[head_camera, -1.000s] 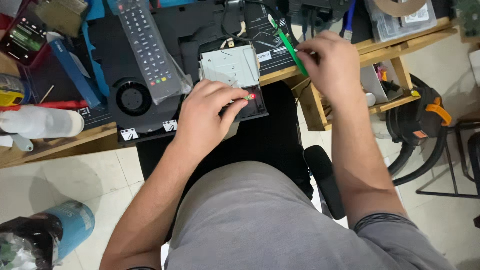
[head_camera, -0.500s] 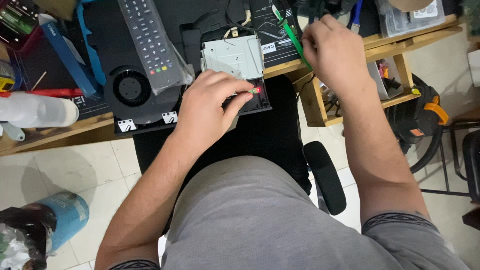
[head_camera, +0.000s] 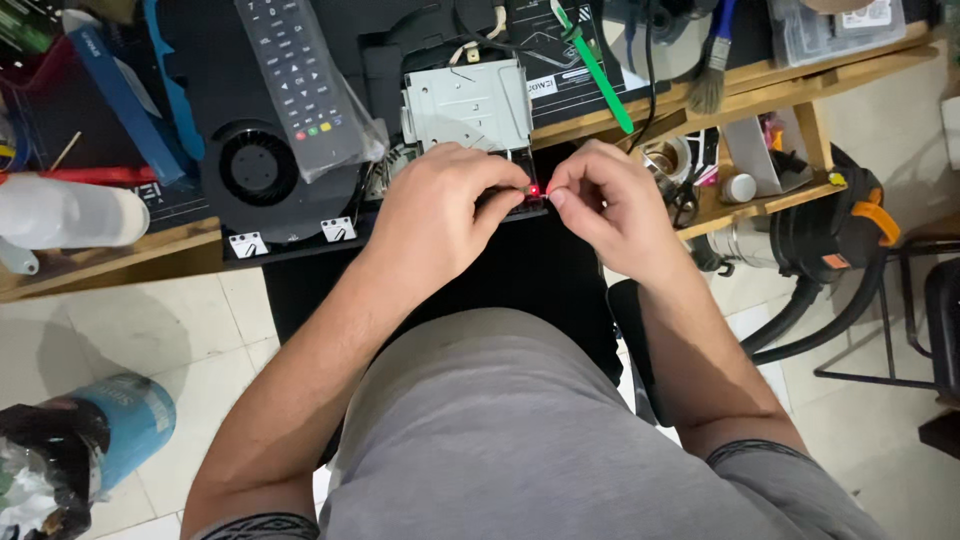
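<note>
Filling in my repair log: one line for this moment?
left hand: on metal drive unit | right hand: pinching small red part | green tool: on desk

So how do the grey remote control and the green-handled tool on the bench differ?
The remote control is grey, broad and covered in buttons; the green-handled tool is thin and plain. The remote rests on a black device beside its fan; the tool lies across the black mat. Both lie untouched by either hand.

Grey short-sleeved shirt, sleeve hems seemingly edged with a dark patterned band; forearms bare.
</note>
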